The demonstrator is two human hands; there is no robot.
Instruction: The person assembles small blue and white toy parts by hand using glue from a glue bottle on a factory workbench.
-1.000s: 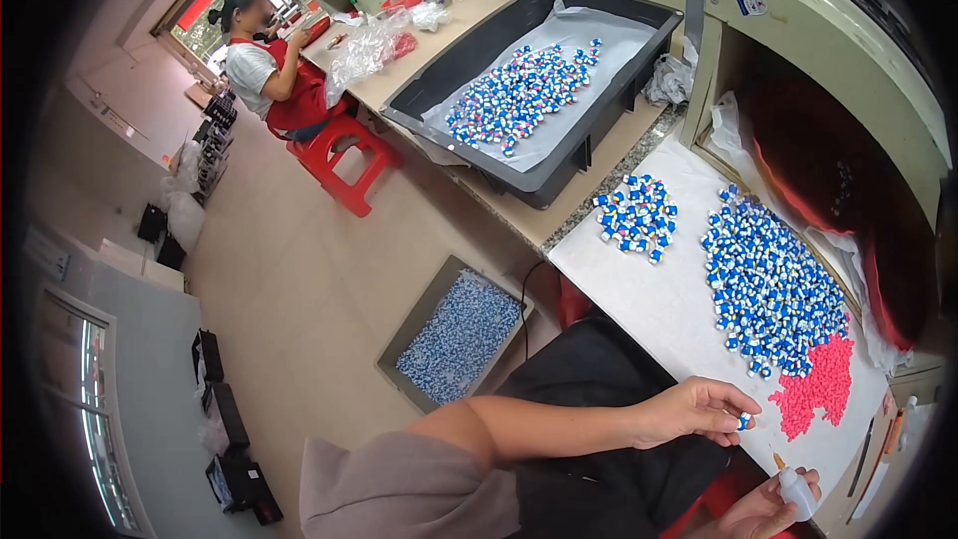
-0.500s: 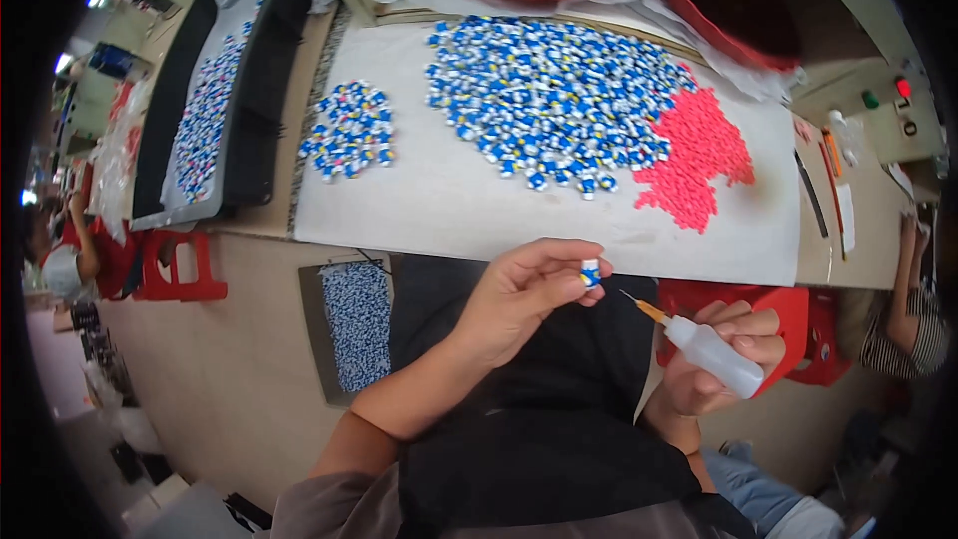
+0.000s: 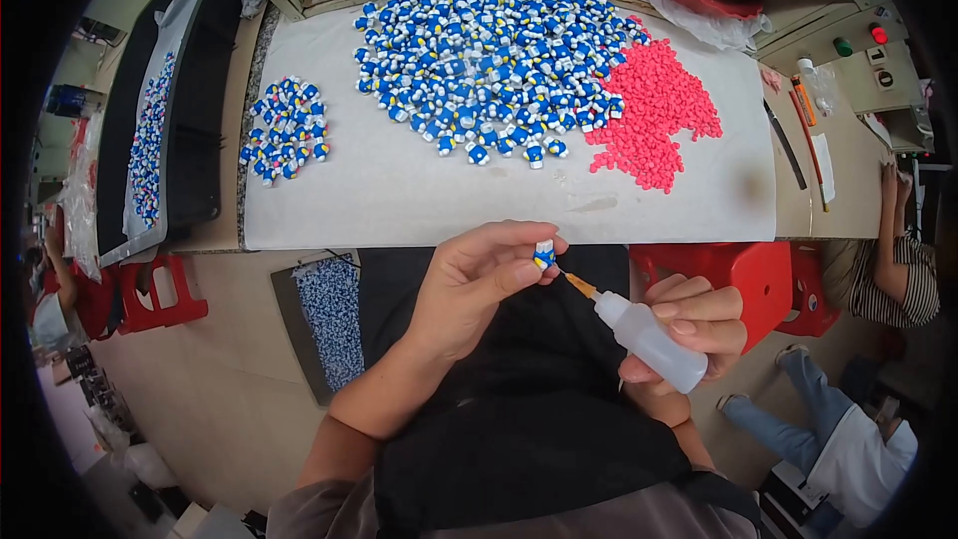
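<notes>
Head view, steeply down, close above worktable point(image 3: 399, 200)

Not much packaging here: a small clear plastic bottle with a white cap point(image 3: 816, 83) lies at the upper right of the frame beside a control panel point(image 3: 866, 48) (one green and one red round button, with small pale label plates next to them). A crumpled clear plastic bag point(image 3: 76, 202) hangs at the far left edge, and there are no screens anywhere I can make out.
</notes>
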